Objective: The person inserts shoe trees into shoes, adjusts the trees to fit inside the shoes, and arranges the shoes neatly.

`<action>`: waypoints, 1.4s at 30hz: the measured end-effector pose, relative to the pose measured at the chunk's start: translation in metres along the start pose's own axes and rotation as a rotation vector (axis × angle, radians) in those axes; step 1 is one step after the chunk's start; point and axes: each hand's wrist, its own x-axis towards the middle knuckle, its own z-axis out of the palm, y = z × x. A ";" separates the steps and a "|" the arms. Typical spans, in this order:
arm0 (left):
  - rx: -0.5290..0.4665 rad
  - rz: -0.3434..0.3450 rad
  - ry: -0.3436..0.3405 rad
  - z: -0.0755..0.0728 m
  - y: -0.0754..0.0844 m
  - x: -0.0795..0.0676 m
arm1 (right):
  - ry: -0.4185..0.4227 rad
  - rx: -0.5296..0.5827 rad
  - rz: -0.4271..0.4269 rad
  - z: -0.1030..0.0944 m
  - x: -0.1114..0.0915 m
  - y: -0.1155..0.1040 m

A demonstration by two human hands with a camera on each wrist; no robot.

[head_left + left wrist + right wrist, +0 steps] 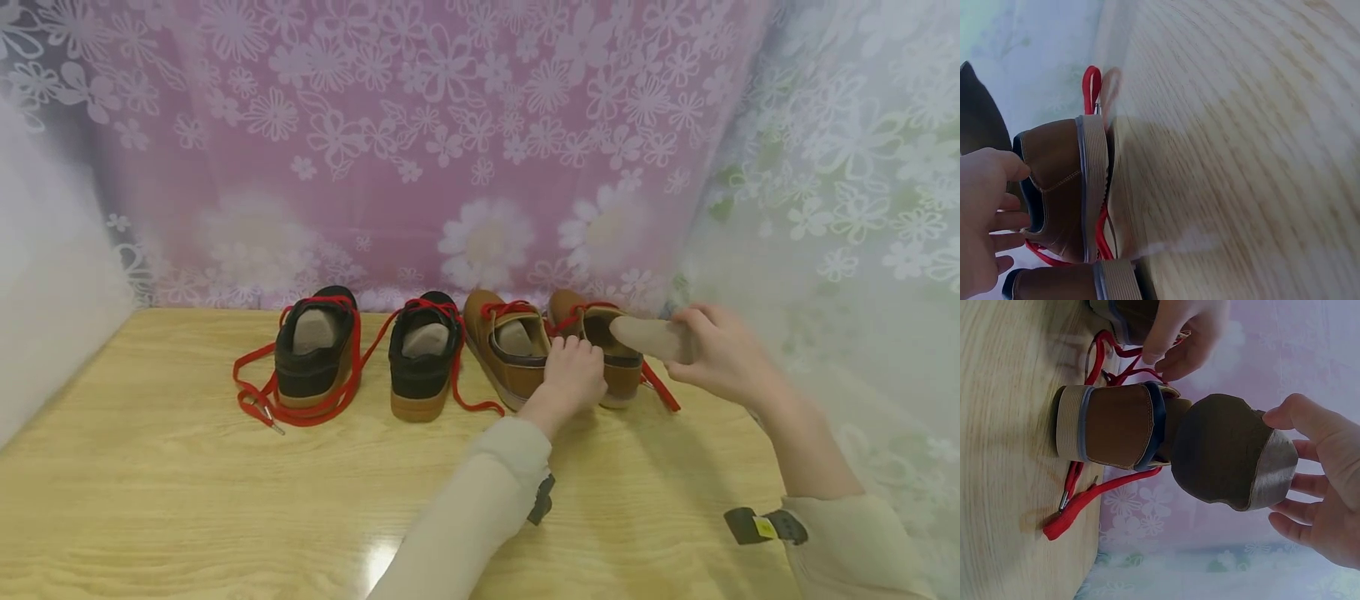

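My right hand (712,346) holds a grey-beige moulded shoe insert (652,335) between thumb and fingers; its narrow end is at the opening of the rightmost brown shoe (621,379). In the right wrist view the insert's broad, hollow-looking end (1222,450) faces the camera, thumb on one edge and fingers along the other. My left hand (576,372) hovers by that shoe's collar with its fingers loosely bent and nothing held. Left of it stands the other brown shoe (510,367), with an insert (514,338) inside.
Two black shoes (318,354) stand to the left, each with an insert inside. Red laces (258,396) trail loosely over the wooden table (225,508). A pink floral curtain (390,192) hangs behind, and a pale floral one (840,250) on the right.
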 end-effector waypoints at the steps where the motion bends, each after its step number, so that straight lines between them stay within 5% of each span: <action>1: 0.003 0.005 -0.007 0.001 0.002 0.001 | -0.005 -0.001 -0.003 0.000 0.001 0.000; 23: 0.030 -0.025 -0.041 -0.002 0.008 0.003 | -0.081 -0.008 0.029 -0.006 0.015 -0.006; 32: 0.001 -0.059 -0.070 -0.001 0.008 0.002 | -0.075 -0.019 -0.035 -0.007 0.018 -0.006; 42: -0.019 -0.047 -0.060 -0.001 0.005 0.001 | -0.171 -0.016 -0.057 -0.002 0.027 -0.003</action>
